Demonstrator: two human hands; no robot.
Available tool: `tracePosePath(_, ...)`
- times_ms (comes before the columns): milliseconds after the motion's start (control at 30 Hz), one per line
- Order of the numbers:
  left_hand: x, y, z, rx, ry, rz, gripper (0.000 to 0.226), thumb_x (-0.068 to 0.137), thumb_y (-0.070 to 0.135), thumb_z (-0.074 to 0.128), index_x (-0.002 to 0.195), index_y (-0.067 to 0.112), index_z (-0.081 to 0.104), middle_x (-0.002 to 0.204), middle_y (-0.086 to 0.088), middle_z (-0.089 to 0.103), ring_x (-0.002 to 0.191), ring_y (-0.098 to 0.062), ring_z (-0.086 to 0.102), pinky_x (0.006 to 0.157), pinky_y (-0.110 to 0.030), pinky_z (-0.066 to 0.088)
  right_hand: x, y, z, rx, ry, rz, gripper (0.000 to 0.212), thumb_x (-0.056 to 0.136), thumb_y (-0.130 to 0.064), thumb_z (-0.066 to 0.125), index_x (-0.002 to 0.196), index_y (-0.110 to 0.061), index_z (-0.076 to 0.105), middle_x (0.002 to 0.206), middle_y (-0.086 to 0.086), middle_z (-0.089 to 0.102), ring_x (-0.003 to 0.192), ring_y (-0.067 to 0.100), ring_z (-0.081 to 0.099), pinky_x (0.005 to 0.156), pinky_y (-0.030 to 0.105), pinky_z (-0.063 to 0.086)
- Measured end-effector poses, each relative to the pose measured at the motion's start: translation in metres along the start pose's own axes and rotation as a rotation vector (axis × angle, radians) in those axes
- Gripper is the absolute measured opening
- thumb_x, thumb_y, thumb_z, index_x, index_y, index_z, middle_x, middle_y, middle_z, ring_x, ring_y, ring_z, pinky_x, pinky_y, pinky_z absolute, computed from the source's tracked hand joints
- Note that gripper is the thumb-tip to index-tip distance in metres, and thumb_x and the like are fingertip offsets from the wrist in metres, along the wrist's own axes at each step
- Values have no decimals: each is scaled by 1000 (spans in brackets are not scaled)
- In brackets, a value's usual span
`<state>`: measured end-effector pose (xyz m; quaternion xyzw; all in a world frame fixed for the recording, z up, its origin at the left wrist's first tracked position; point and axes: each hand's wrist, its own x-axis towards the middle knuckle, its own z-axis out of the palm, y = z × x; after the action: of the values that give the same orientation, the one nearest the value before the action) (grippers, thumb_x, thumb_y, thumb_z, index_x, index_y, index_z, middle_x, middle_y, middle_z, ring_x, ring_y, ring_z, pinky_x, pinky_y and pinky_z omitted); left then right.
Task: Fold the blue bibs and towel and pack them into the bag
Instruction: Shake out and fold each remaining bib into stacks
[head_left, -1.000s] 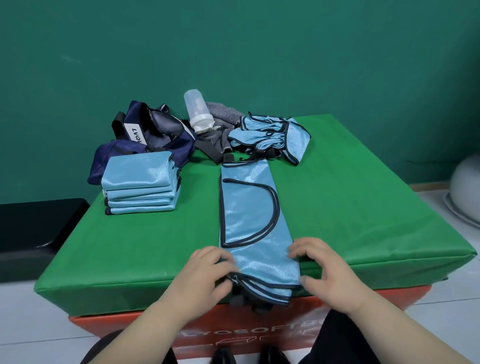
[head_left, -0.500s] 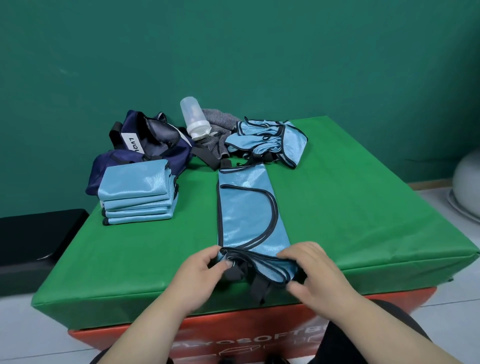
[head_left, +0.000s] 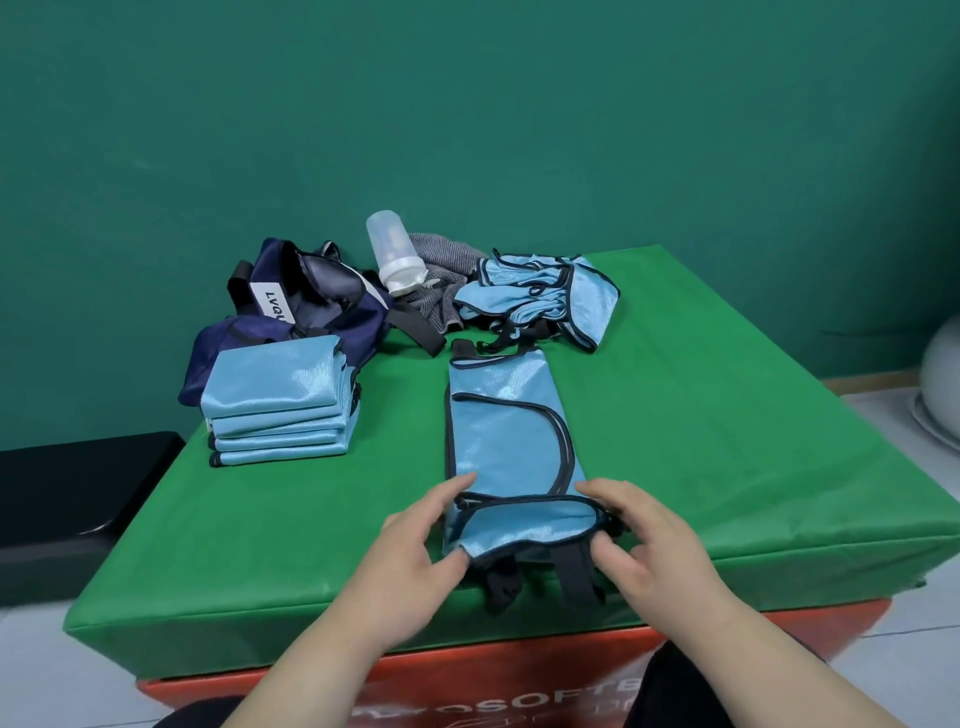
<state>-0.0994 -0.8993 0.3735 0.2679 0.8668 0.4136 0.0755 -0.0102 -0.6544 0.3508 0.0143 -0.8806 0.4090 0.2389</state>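
The left hand (head_left: 415, 545) and right hand (head_left: 644, 535) pinch the near fold of the glossy blue bib (head_left: 498, 431). Its black straps (head_left: 574, 571) dangle, partly hidden.

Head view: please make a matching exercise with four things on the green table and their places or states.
Things:
1. stack of folded light blue satin bibs
2. translucent plastic bottle with white cap
3. long light blue bib with black trim
4. crumpled heap of light blue bibs

Places or states:
A. lies tilted on the grey striped cloth
B. near end turned over, pinched by the left hand and the right hand
C. in front of the dark navy fabric bag
D. far side, right of the grey striped cloth

Pairs: 1-C, 2-A, 3-B, 4-D
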Motion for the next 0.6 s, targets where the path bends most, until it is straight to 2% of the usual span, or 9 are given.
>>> tracePosePath(100, 5, 1, -2, -38, -18, 108, 72, 90, 8, 64, 128, 66, 46, 128, 31, 54, 105, 0, 56, 97, -18, 39, 2, 2, -2, 22, 29, 7, 49, 81, -26, 54, 113, -62, 55, 106, -20, 64, 95, 7, 63, 83, 19, 47)
tracePosePath(233, 16, 0, -1, -73, 20, 197, 54, 90, 11, 64, 120, 56, 58, 114, 23, 60, 109, -2, 57, 92, -8, 37, 3, 7, 2, 89, 54, 102, 57, 84, -6, 64, 106, -59, 58, 106, -24, 67, 93, 4, 64, 79, 12, 45)
tracePosePath(333, 20, -6, -1, -108, 51, 195, 42, 88, 19, 62, 106, 57, 66, 105, 21, 65, 103, -4, 61, 87, -9, 40, 6, 6, 8, 95, 56, 108, 44, 78, -10, 60, 95, -51, 62, 102, -20, 67, 95, 6, 65, 83, 15, 46)
tracePosePath(433, 23, -14, -2, -132, 52, 143, 41, 90, 3, 68, 85, 44, 75, 96, 20, 68, 96, -3, 64, 82, -8, 42, 13, 5, 12, 127, 39, 163, 31, 71, -13, 60, 82, -41, 66, 98, -17, 68, 97, 9, 66, 87, 21, 48)
tracePosePath(467, 24, -14, -3, -136, 48, 133, 42, 88, 0, 69, 84, 41, 75, 95, 21, 68, 95, -2, 64, 81, -8, 42, 16, 2, 12, 154, 29, 211, 26, 69, -16, 61, 80, -39, 66, 97, -16, 69, 93, 9, 67, 85, 21, 49)
tracePosePath(533, 25, -10, -7, -134, 36, 137, 43, 87, -3, 68, 87, 40, 73, 98, 22, 68, 97, 0, 63, 83, -8, 41, 23, -3, 10, 256, 33, 315, 20, 67, -19, 62, 77, -35, 67, 91, 1, 71, 77, 21, 66, 74, 29, 48)
tracePosePath(600, 24, -7, -12, -140, 17, 170, 52, 84, -9, 61, 97, 40, 71, 109, 24, 64, 108, 2, 59, 91, -7, 39, 31, -8, 9, 367, 43, 406, 15, 66, -23, 64, 76, -32, 69, 87, 27, 67, 67, 22, 54, 67, 36, 39)
